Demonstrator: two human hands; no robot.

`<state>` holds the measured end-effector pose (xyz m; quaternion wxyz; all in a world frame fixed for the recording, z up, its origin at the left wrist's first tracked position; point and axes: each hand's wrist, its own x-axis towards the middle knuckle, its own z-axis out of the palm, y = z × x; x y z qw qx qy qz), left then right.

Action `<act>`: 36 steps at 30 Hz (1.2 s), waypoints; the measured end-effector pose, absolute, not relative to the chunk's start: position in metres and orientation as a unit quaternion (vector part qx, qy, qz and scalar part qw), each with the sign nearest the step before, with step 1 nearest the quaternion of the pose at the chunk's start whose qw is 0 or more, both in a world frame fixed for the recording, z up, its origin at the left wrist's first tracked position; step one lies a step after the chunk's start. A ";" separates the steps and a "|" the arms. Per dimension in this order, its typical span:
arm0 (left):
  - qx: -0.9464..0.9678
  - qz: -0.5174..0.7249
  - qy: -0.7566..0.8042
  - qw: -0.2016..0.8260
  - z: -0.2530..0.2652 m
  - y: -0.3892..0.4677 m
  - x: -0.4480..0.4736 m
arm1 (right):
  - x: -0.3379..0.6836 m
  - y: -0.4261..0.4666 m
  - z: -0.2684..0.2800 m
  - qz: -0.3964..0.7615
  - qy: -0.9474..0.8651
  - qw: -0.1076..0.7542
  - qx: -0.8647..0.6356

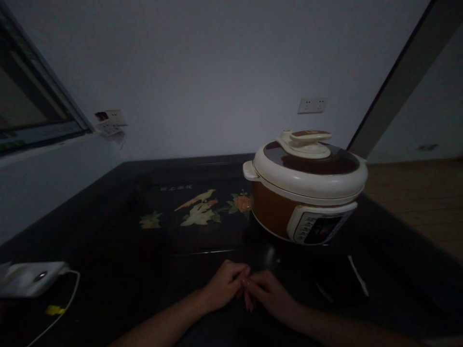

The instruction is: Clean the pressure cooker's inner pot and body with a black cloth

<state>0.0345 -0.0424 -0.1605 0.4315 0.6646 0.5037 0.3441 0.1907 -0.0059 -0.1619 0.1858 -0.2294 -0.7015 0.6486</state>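
My left hand [224, 285] and my right hand [270, 295] meet low in the middle of the head view, above the dark glossy table [119, 270]. Their fingers are closed against each other, and a few fingertips point down between them. No object shows in either hand, though the dim light hides part of the fingers. Beyond my right hand stands a brown and cream electric pressure cooker [269, 209], upright with its lid on. Its control panel [321, 226] faces toward me.
A flat dark item with a pale edge [358, 275] lies right of my hands. At the left edge, a white device [36, 278] trails a white cable [74, 291] near a yellow scrap [55, 310]. Wall sockets [312, 105] sit behind the cooker. A window [32, 91] is at left.
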 end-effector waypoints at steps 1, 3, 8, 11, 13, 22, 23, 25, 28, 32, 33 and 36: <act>0.668 0.346 0.502 0.427 -0.161 -0.042 0.034 | 0.191 -0.006 -0.162 0.648 -0.701 0.187 -0.231; 0.670 0.346 0.502 0.423 -0.161 -0.041 0.034 | 0.190 -0.007 -0.161 0.646 -0.702 0.185 -0.235; 0.659 0.337 0.513 0.436 -0.159 -0.042 0.035 | 0.191 -0.006 -0.160 0.647 -0.704 0.177 -0.233; 0.662 0.339 0.507 0.434 -0.159 -0.042 0.035 | 0.191 -0.006 -0.160 0.645 -0.705 0.175 -0.236; 0.668 0.343 0.505 0.426 -0.159 -0.041 0.035 | 0.191 -0.006 -0.159 0.640 -0.710 0.177 -0.233; 0.673 0.338 0.504 0.422 -0.159 -0.042 0.034 | 0.192 -0.006 -0.160 0.648 -0.701 0.174 -0.243; 0.673 0.339 0.504 0.423 -0.158 -0.042 0.034 | 0.192 -0.006 -0.160 0.647 -0.701 0.175 -0.244; 0.671 0.339 0.506 0.423 -0.158 -0.042 0.034 | 0.192 -0.006 -0.160 0.644 -0.703 0.176 -0.245; 0.666 0.336 0.510 0.428 -0.158 -0.042 0.035 | 0.192 -0.006 -0.159 0.640 -0.708 0.175 -0.243; 0.663 0.340 0.503 0.439 -0.157 -0.042 0.035 | 0.192 -0.006 -0.158 0.640 -0.708 0.183 -0.238; 0.663 0.340 0.502 0.439 -0.156 -0.042 0.035 | 0.192 -0.006 -0.158 0.639 -0.709 0.184 -0.237; 0.666 0.341 0.501 0.434 -0.156 -0.042 0.035 | 0.192 -0.006 -0.158 0.636 -0.713 0.184 -0.231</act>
